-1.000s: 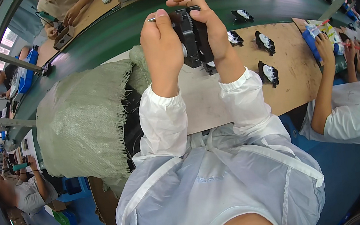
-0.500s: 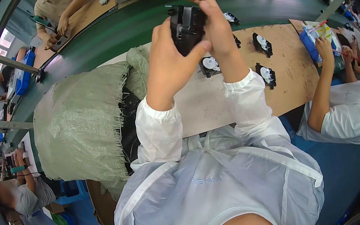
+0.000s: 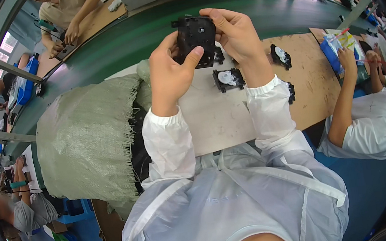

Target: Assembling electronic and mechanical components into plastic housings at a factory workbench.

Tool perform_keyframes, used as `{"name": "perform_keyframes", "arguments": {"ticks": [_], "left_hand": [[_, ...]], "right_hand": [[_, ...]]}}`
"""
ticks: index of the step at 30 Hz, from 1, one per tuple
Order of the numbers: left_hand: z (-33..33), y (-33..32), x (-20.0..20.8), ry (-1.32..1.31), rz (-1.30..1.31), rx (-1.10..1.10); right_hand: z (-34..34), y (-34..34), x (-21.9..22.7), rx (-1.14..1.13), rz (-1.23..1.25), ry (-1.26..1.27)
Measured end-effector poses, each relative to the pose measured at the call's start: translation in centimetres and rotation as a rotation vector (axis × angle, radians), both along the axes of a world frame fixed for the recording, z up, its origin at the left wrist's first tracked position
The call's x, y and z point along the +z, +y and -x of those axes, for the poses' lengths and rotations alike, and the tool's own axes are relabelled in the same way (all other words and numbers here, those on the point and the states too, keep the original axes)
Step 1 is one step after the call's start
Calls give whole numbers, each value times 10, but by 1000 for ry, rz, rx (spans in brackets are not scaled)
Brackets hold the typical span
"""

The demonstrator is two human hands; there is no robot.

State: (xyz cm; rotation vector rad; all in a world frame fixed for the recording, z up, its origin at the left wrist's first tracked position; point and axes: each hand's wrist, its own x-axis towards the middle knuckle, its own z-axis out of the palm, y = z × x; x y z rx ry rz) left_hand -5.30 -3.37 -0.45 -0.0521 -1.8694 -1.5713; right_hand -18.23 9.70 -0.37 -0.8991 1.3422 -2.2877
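Observation:
Both my hands hold up a black plastic housing, flat and boxy, above the far part of the worktable. My left hand grips its left side, the thumb lying across the face. At its upper right corner my right hand pinches the edge between thumb and fingers. Beneath and between my wrists lies a black part with white round gears. Similar gear units rest to the right, one farther and one partly behind my right sleeve. Another black piece shows just below the housing.
A bulging grey-green woven sack stands left of the worktable. Beyond runs a green conveyor belt. A co-worker sits at right by a blue bin; another works across the belt with a green tool.
The housing has been turned so its flat face shows, and both hands have come lower and slightly nearer. My right fingers have shifted onto its upper right corner.

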Motion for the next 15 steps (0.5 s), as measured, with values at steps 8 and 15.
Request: {"name": "perform_keyframes", "arguments": {"ticks": [8, 15], "left_hand": [[49, -34, -8, 8, -113, 34], [73, -42, -6, -37, -126, 124]], "right_hand": [[46, -35, 22, 84, -151, -26], [85, -50, 14, 280, -125, -45]]}}
